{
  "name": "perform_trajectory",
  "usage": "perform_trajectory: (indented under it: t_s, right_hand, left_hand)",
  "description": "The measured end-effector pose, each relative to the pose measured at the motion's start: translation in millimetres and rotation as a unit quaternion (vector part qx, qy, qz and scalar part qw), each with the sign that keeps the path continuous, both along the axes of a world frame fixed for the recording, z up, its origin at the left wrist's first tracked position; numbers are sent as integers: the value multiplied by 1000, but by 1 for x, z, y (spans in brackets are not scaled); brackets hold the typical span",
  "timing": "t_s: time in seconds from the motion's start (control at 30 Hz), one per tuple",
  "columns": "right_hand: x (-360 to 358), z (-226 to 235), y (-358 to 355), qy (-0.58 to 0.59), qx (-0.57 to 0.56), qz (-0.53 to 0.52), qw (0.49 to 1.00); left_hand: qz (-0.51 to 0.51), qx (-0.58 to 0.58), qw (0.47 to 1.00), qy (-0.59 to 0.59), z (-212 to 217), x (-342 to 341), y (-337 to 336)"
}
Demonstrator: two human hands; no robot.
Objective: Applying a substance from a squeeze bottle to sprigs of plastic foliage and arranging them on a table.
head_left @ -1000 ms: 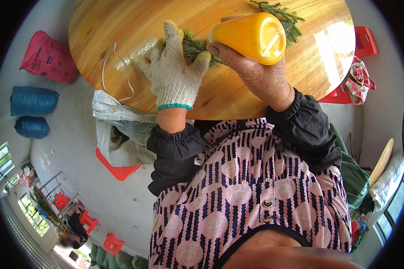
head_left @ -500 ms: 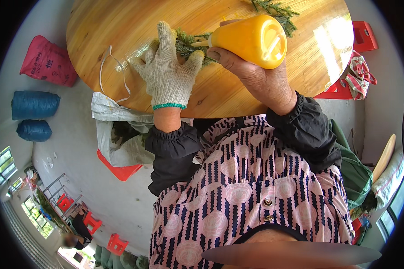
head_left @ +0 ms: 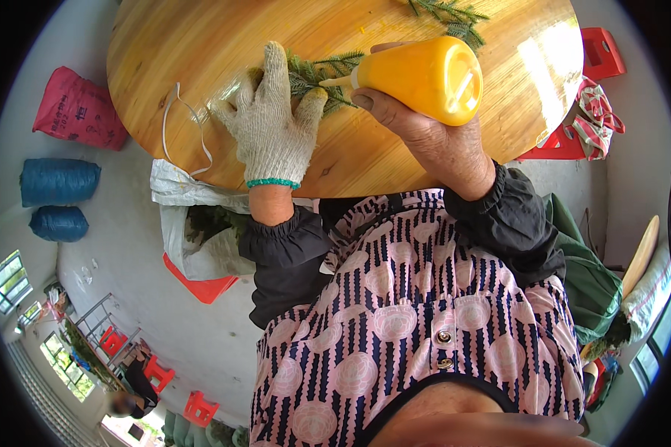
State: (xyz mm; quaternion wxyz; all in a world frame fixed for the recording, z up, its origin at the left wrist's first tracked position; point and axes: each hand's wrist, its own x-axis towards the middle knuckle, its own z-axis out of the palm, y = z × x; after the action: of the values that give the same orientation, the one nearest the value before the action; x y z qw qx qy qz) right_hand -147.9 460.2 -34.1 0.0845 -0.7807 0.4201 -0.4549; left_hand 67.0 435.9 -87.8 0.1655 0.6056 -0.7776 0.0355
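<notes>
Green sprig (head_left: 301, 72) lies at your left hand (head_left: 273, 134), fingers spread apart; your right hand (head_left: 441, 143) clamps the yellow bottle (head_left: 429, 78), so steady its nozzle (head_left: 338, 82).

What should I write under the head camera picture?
Gloved left hand at a green sprig, bare right hand holding a yellow bottle tilted over a wooden table.

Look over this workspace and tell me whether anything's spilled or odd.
A few small yellow specks mark the wooden table beyond the yellow bottle, perhaps drips, since the colours look similar. Also, only the left hand wears a glove; the right hand is bare.
</notes>
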Motion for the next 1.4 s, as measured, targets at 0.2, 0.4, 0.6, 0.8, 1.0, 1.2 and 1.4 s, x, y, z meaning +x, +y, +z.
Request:
perform_trajectory:
  t_s: [0.2,0.4,0.6,0.8,1.0,1.2,1.4]
  right_hand:
    - [1,4,13,-90,153,21,984]
    - [-3,-13,16,-29,24,33,999]
    - [1,-9,26,-126,116,18,985]
    - [-3,-3,32,-52,106,-28,993]
    - [-5,-1,39,-108,153,-33,982]
    - [-7,-6,44,-83,124,-16,989]
    - [-9,-10,46,-150,143,-27,978]
  left_hand:
    - [4,2,1000,-1,1,2,0]
    - [3,-12,1000,0,-3,6,-2]
    - [0,-15,1000,10,-3,8,-1]
    - [9,-18,1000,13,-1,8,0]
    - [6,-13,1000,21,-2,14,-1]
    - [13,-8,999,28,-4,19,0]
    - [15,19,999,27,-1,21,-3]
